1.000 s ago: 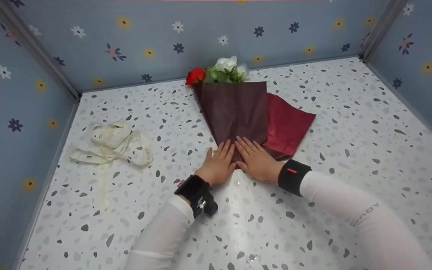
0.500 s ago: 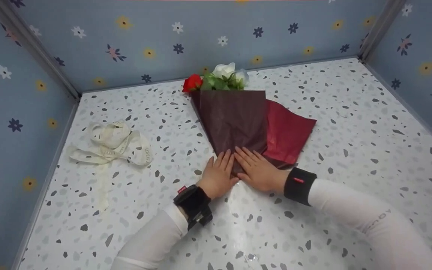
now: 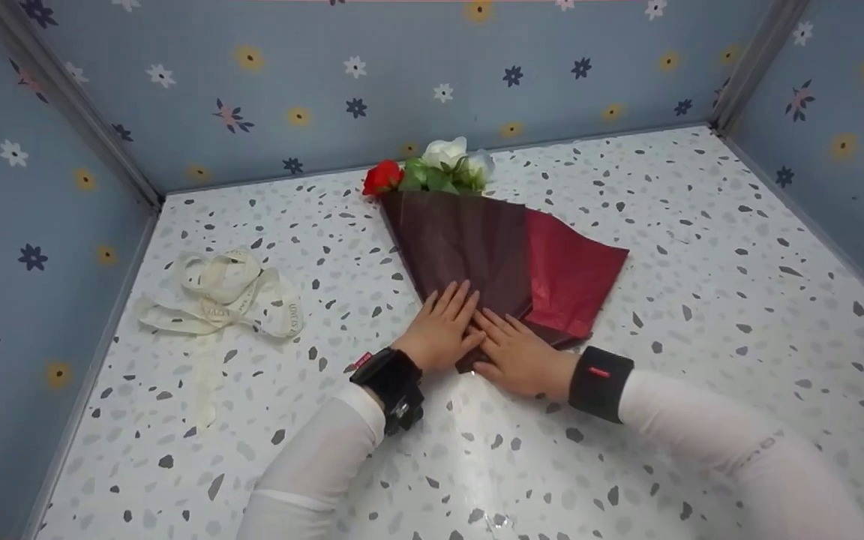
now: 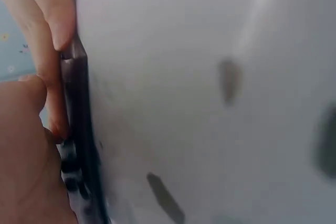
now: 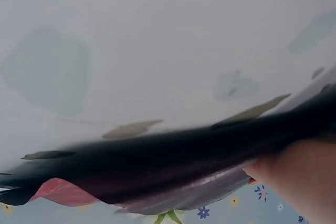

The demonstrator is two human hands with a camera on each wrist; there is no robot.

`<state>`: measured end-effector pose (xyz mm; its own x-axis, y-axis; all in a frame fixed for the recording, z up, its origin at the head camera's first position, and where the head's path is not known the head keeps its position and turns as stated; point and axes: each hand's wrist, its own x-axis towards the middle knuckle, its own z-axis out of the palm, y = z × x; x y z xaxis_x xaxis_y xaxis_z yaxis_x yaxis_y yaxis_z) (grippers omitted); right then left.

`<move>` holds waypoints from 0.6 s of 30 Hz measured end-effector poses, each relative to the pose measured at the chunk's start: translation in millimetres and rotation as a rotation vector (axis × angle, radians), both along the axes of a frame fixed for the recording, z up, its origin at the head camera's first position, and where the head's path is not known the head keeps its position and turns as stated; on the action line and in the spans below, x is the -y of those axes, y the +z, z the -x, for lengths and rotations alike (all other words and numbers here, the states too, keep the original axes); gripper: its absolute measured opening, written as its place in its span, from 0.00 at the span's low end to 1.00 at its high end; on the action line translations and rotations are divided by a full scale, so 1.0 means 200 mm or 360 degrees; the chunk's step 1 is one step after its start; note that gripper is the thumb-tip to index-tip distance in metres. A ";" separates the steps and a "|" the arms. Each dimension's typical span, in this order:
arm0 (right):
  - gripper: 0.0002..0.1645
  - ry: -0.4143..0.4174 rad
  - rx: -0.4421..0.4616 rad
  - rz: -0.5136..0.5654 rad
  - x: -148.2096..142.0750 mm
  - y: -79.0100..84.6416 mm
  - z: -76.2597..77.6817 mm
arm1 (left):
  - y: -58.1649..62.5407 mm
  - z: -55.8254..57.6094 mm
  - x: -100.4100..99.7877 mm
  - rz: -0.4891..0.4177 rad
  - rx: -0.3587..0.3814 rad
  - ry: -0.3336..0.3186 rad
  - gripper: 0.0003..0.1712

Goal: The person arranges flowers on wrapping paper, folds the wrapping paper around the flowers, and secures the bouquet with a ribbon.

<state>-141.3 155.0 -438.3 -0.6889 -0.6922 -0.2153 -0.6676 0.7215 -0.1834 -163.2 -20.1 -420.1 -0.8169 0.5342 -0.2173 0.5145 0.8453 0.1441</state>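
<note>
A bouquet lies on the speckled table in the head view, wrapped in dark maroon paper point(image 3: 462, 236) with a brighter red flap point(image 3: 571, 274) fanned out on its right. From its far end show a red rose point(image 3: 382, 178), a white rose point(image 3: 445, 153) and green leaves point(image 3: 429, 178). My left hand point(image 3: 439, 330) rests with straight fingers on the narrow lower part of the wrap. Close beside it, my right hand point(image 3: 520, 354) presses flat on the same part, fingers extended. The wrap's pointed end shows between both hands; the stems are hidden inside.
A loosely looped cream ribbon point(image 3: 226, 300) with printed letters lies on the left of the table, one tail stretched toward the front. Blue floral panels point(image 3: 402, 82) enclose the table point(image 3: 739, 360) at the back and both sides.
The bouquet has slid toward the person under the hands. My left hand has since moved farther up the wrap, and the paper's top edge now slants down to the right.
</note>
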 end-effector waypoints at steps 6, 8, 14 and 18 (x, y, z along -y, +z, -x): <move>0.40 0.0024 -0.0016 -0.0002 0.00 0.00 0.00 | -0.02 0.10 0.01 -0.0074 0.0096 0.0174 0.38; 0.41 0.0032 -0.0018 -0.0014 0.00 0.00 0.00 | -0.03 0.12 0.02 -0.0054 0.0117 0.0250 0.39; 0.42 0.0043 -0.0007 0.0012 0.00 -0.01 0.00 | -0.03 0.17 0.05 0.0011 0.0160 0.0443 0.42; 0.43 0.0048 -0.0010 0.0038 -0.01 0.00 -0.02 | -0.06 0.18 0.05 0.0038 0.0154 0.0487 0.45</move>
